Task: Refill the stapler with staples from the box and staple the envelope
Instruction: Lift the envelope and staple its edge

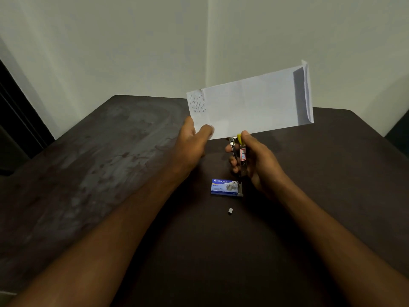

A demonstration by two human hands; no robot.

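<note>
L hand [194, 142] pinches the lower-left corner of the white envelope [250, 103], thumb on the near face, fingers behind, holding it up in the air over the table [99, 173]. Envelope runs long-ways, tilted up toward the right; its flap end is at the upper right, partly folded, and a patch of dark printed marks sits near the left end. R hand [254, 160] is wrapped around the stapler [240, 156], thumb on top near the yellow tip, fingers curled under. Stapler nose points up & meets the envelope's bottom edge, just right of the L hand's pinch; can't tell if the paper is inside the mouth. A red-bordered label w/ "31" shows on the stapler body. Staple box [224, 187], blue, lies flat on the table just below the R hand, near the stapler's rear end. A small staple strip [230, 210] lies loose, nearer the camera than the box. Table is dark, worn on the left half; far edge is close to the wall [132, 41], open surface left & right of both arms.
</note>
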